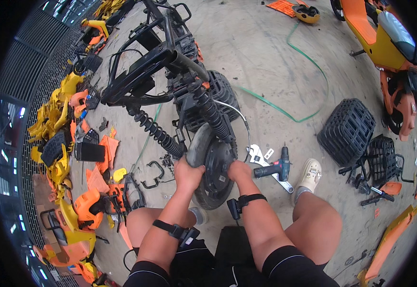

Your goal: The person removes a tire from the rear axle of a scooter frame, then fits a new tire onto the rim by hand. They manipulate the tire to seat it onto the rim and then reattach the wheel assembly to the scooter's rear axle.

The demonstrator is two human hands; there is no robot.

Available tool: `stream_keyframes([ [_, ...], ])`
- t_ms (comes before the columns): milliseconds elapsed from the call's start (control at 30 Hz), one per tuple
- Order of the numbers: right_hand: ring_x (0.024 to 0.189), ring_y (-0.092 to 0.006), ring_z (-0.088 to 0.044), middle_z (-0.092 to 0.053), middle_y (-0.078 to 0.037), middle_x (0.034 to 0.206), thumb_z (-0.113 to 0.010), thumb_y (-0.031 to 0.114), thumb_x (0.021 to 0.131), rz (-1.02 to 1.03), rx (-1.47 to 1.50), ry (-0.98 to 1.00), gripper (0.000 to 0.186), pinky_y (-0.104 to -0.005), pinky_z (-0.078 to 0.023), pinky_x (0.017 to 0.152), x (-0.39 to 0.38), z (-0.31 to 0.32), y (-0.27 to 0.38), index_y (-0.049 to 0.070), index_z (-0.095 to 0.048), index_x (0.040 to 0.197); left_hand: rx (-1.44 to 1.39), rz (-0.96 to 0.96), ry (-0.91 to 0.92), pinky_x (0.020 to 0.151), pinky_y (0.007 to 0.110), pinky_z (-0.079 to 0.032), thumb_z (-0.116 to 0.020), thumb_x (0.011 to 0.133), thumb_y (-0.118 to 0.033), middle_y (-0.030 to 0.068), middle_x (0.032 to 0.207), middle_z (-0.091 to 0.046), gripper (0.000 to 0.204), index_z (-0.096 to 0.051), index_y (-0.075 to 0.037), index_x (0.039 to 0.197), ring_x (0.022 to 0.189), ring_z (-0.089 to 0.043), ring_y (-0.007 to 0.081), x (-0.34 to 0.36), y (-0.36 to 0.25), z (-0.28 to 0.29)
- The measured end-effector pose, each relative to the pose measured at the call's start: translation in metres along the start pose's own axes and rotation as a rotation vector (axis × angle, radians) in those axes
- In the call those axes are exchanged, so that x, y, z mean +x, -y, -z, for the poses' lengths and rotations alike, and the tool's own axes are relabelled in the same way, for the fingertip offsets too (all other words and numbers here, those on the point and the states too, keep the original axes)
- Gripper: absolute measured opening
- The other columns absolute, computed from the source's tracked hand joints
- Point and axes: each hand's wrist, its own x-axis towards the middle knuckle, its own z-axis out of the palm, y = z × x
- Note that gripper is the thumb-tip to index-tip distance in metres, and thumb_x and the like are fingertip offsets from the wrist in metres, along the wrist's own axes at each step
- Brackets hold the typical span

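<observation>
A scooter wheel with a black hub (218,167) and a dusty tyre (198,143) stands in front of me, between my knees. My left hand (188,174) is closed around the tyre's left side, its thumb lying on the tread. At the right side of the hub, my right hand (240,171) is closed near the lower end of the right shock absorber (213,112); its fingers are partly hidden. The left shock absorber (156,131) reaches down to the wheel's left. Both hang from a stripped black scooter frame (141,71). A grey cable (246,126) curves past the wheel.
A cordless drill (276,168) and an adjustable wrench (281,182) lie right of the wheel. Black crates (347,131) are stacked farther right, below an orange-yellow scooter (383,45). Yellow and orange panels (55,119) pile up along the left. A green hose (275,106) winds over the floor.
</observation>
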Motion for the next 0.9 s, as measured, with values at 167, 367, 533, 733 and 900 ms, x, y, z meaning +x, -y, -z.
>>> stream_keyframes([
  [167, 0.112, -0.0322, -0.07, -0.072, -0.014, 0.121, -0.063, 0.02, 0.088, -0.016, 0.068, -0.017, 0.031, -0.0432, -0.057, 0.091, -0.002, 0.002, 0.004, 0.01, -0.076, 0.114, 0.151, -0.087, -0.054, 0.108, 0.048, -0.041, -0.076, 0.078, -0.023, 0.0301, 0.134, -0.055, 0.075, -0.049, 0.006, 0.141, 0.126, -0.051, 0.0442, -0.005, 0.003, 0.0],
  [367, 0.108, -0.033, -0.07, -0.072, -0.016, 0.116, -0.065, 0.033, 0.088, 0.096, 0.08, 0.05, 0.04, -0.0437, -0.056, 0.09, 0.021, -0.015, -0.009, 0.007, -0.073, 0.118, 0.326, -0.328, -0.13, 0.116, 0.056, -0.028, -0.071, 0.081, -0.023, 0.0269, 0.152, -0.038, 0.078, -0.042, 0.004, 0.149, 0.141, -0.034, 0.0452, -0.015, 0.008, -0.009],
  [533, 0.087, -0.0219, -0.068, -0.071, -0.015, 0.098, -0.072, 0.029, 0.082, 0.151, 0.308, 0.31, 0.052, -0.0365, -0.056, 0.072, 0.01, 0.02, -0.023, 0.007, -0.068, 0.129, 0.301, -0.356, -0.142, 0.115, 0.055, -0.029, -0.07, 0.08, -0.02, 0.0255, 0.15, -0.04, 0.076, -0.043, 0.003, 0.147, 0.139, -0.037, 0.0442, -0.011, 0.013, -0.002],
  [733, 0.09, -0.0187, -0.065, -0.069, -0.009, 0.102, -0.063, 0.012, 0.079, 0.09, 1.005, 0.35, 0.06, -0.0373, -0.053, 0.076, 0.002, 0.012, -0.05, 0.007, -0.059, 0.139, 0.239, -0.378, -0.226, 0.115, 0.052, -0.03, -0.076, 0.079, -0.019, 0.0276, 0.144, -0.042, 0.078, -0.04, 0.005, 0.145, 0.135, -0.039, 0.0451, 0.009, 0.04, 0.0],
  [900, 0.105, -0.0216, -0.065, -0.07, -0.007, 0.109, -0.056, 0.005, 0.081, -0.066, 1.561, 0.196, 0.045, -0.0439, -0.049, 0.09, 0.024, -0.04, -0.08, 0.006, -0.064, 0.125, 0.02, -0.265, -0.376, 0.116, 0.051, -0.028, -0.081, 0.081, -0.028, 0.0344, 0.144, -0.035, 0.089, -0.032, 0.014, 0.143, 0.136, -0.034, 0.0493, 0.023, 0.065, -0.021],
])
